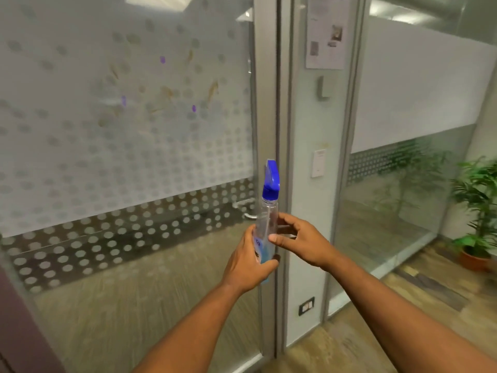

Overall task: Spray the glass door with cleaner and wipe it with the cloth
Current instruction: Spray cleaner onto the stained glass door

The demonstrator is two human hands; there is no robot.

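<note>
Left hand (pixel 248 261): grips the lower body of the spray bottle (pixel 266 224) — upright, centre, near.
Right hand (pixel 301 238): fingers curled, pinching the bottle's middle.
Glass door (pixel 121 130): far left — frosted dots, orange and purple smears.

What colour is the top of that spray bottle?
Blue; the spray head shows clearly in the head view.

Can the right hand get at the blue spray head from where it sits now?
Probably yes. The right hand rests on the clear middle of the bottle, the left hand holds its base, and nothing covers the spray head above.
</note>
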